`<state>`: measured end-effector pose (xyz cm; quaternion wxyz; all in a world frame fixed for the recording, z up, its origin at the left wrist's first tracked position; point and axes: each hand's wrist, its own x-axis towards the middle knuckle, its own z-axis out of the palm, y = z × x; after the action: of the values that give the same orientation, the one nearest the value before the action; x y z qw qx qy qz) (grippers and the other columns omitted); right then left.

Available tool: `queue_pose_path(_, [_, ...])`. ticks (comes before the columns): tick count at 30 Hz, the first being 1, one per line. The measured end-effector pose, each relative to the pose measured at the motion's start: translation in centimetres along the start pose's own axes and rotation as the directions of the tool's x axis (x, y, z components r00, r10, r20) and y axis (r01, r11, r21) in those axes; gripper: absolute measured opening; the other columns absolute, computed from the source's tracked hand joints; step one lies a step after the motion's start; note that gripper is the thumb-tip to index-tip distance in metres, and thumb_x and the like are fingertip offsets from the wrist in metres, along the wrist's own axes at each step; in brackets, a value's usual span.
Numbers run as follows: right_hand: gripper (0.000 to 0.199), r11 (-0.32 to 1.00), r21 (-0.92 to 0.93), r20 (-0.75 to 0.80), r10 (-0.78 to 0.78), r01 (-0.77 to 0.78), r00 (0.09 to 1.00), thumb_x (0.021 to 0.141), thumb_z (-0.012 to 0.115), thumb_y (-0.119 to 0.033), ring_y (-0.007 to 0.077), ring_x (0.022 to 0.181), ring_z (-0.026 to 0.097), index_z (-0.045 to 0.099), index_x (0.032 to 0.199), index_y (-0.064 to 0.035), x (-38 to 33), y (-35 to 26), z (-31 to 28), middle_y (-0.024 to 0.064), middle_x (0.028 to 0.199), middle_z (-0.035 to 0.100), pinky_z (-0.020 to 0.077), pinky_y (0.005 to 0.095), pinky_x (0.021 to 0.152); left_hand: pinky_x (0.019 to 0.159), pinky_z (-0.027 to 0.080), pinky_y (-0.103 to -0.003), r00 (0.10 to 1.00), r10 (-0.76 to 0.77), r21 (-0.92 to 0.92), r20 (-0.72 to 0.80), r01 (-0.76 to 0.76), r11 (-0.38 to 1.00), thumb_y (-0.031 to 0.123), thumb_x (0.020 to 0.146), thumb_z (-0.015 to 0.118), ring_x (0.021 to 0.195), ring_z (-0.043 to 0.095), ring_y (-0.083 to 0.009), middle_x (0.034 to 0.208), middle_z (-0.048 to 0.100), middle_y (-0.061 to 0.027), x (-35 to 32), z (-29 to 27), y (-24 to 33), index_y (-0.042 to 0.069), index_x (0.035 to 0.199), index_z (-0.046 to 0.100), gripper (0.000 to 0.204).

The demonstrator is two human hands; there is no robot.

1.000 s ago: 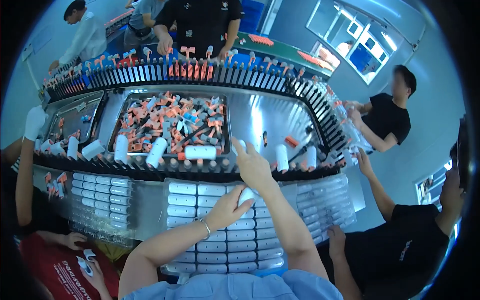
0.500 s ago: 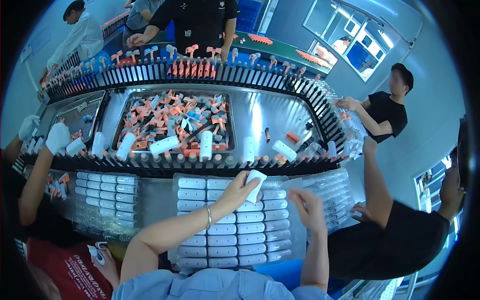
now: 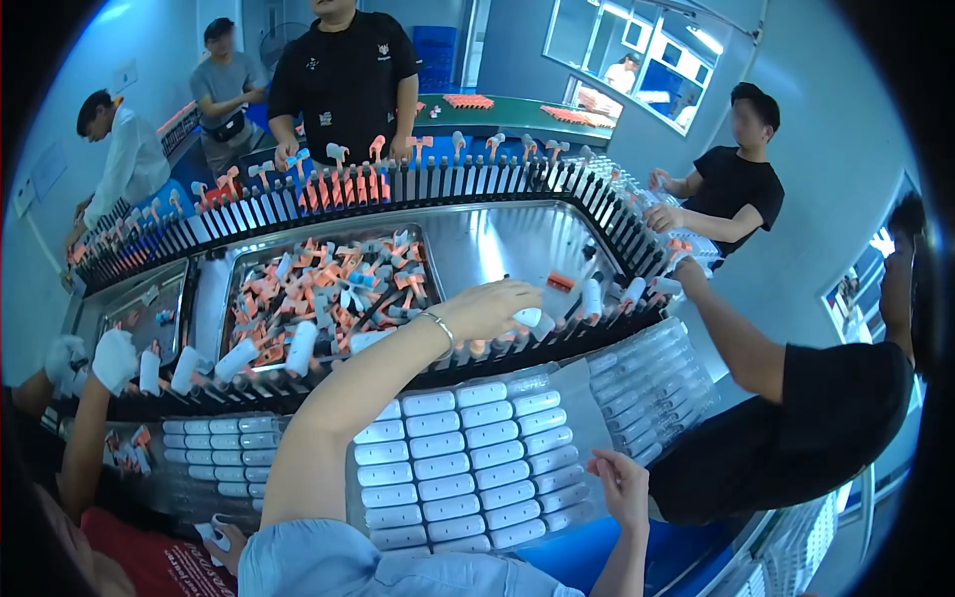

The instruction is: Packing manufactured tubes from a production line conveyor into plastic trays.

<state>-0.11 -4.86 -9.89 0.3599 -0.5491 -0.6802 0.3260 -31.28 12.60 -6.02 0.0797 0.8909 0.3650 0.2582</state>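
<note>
My left hand (image 3: pixel 494 310) reaches over the near rail of the conveyor. Its fingers close around a white rounded casing (image 3: pixel 528 317), partly hidden beneath them. My right hand (image 3: pixel 623 486) is held at the right side of a clear plastic tray, its fingers curled together; whatever is between them, if anything, cannot be made out. Rows of white oblong casings (image 3: pixel 442 465) fill that tray below my left forearm. More white casings stand on the rail's pegs, such as one casing (image 3: pixel 592 298) just right of my left hand and another casing (image 3: pixel 300 348) farther left.
A metal bin (image 3: pixel 430 261) heaped with orange and grey parts (image 3: pixel 328 289) lies inside the black-pegged conveyor (image 3: pixel 477 182). Clear trays (image 3: pixel 652 383) are stacked at the right. Gloved co-worker's hand (image 3: pixel 115 360) works at left; a co-worker's arm (image 3: pixel 731 323) extends at right.
My left hand has moved from above the tray forward to the rail. My right hand has dropped lower. The view has turned, and casings on the rail have shifted position.
</note>
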Motion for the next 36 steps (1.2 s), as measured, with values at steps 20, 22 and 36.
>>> queue_pose_path(20, [0.017,0.95,-0.155,0.261,-0.224,0.27,0.939,0.082,0.06,-0.003,0.0283,0.082,0.063,0.065,0.098,-0.0021,3.2,0.1,-0.3,0.0138,0.091,0.065,0.0493,0.0328,0.072,0.059,0.051,-0.04,0.692,-0.657,0.376,-0.299,0.718,0.585,0.03,0.083,0.057,0.067,0.065,-0.0284,0.07,0.064,-0.0149,-7.1,0.3,1.3,0.001,0.095,0.052,0.031])
queue_pose_path(22, [0.029,0.815,-0.224,0.233,-0.487,0.534,0.842,0.082,0.061,-0.008,0.0337,0.105,0.055,0.06,0.11,-0.0044,3.7,0.1,-0.3,0.0169,0.117,0.056,0.0437,0.0428,0.087,0.057,0.052,-0.039,0.616,-0.684,0.362,-0.391,0.786,0.501,0.03,0.084,0.057,0.067,0.065,-0.0281,0.071,0.063,-0.0157,-7.9,0.7,1.4,0.002,0.095,0.053,0.03])
queue_pose_path(36, [0.054,0.572,-0.446,0.534,-0.447,0.688,0.718,0.09,0.048,-0.038,0.0444,0.122,0.038,0.039,0.136,-0.0112,3.5,4.3,3.9,0.016,0.145,0.03,0.0411,0.0546,0.092,0.085,0.042,-0.047,0.344,-0.355,0.09,-0.869,0.817,0.57,0.026,0.086,0.061,0.101,0.051,-0.0414,0.112,0.052,-0.0266,-18.3,-2.1,8.8,0.001,0.122,0.045,0.046])
